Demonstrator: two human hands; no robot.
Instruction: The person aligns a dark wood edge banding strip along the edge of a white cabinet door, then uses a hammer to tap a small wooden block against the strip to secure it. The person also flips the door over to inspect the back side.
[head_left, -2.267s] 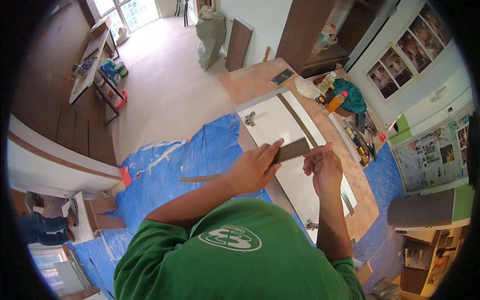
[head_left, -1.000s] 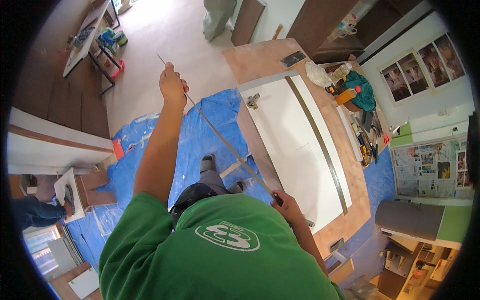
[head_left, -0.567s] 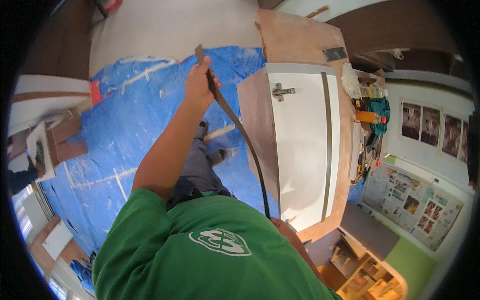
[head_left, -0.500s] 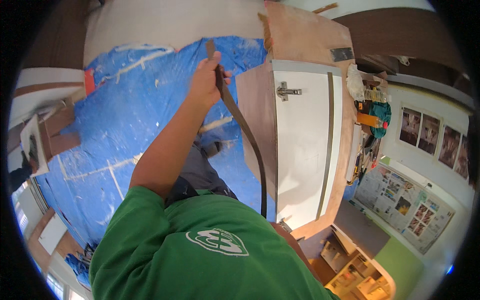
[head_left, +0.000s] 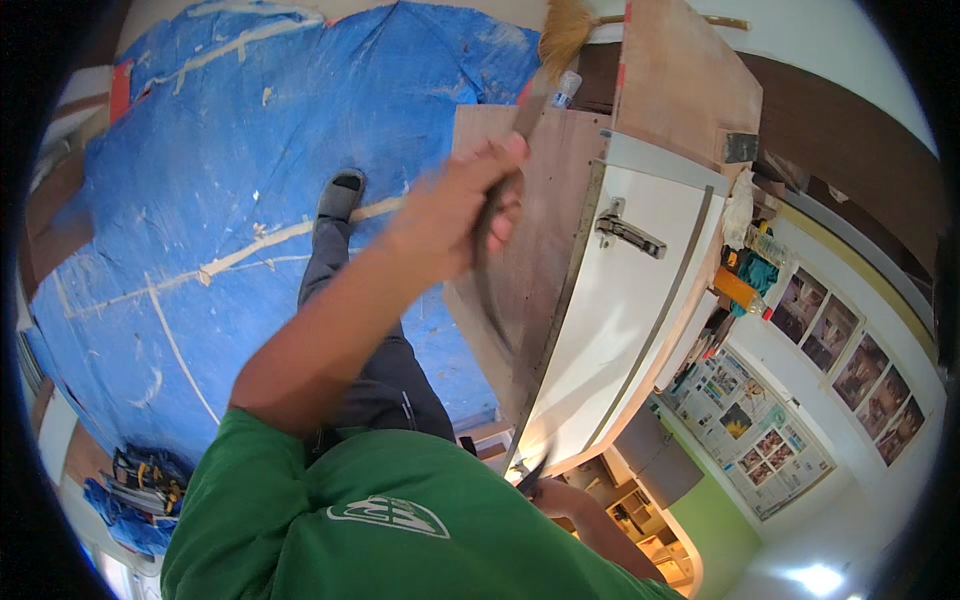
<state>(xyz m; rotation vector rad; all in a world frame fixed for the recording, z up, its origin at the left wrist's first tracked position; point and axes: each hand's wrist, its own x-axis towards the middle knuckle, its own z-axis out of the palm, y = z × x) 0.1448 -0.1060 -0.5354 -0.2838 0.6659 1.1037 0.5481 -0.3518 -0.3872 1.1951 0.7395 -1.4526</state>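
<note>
My left hand (head_left: 487, 205), blurred by motion, is closed around a long, thin brown edge-banding strip (head_left: 492, 310). One end sticks up past its fingers; the rest bends down beside the cabinet. My right hand (head_left: 552, 497), partly hidden by my green shirt, is low by the cabinet's near end, closed on the strip's dark lower part. Just right of the strip lies a white cabinet door (head_left: 570, 350) with a metal hinge (head_left: 628, 232) on it. A second dark strip (head_left: 655, 325) runs lengthwise along the door. The cabinet's brown wooden side (head_left: 535, 190) faces my left hand.
A blue tarp (head_left: 200, 200) with tape lines covers the floor at left. Beyond the cabinet are a straw broom (head_left: 567, 35) and a clear bottle (head_left: 566, 90). An orange bottle (head_left: 737, 290) and tools lie at right. A tool bag (head_left: 150, 480) sits lower left.
My left hand has come nearer and to the right, with the strip. My right hand has come into view by the cabinet's near end. The view has shifted, showing my foot.
</note>
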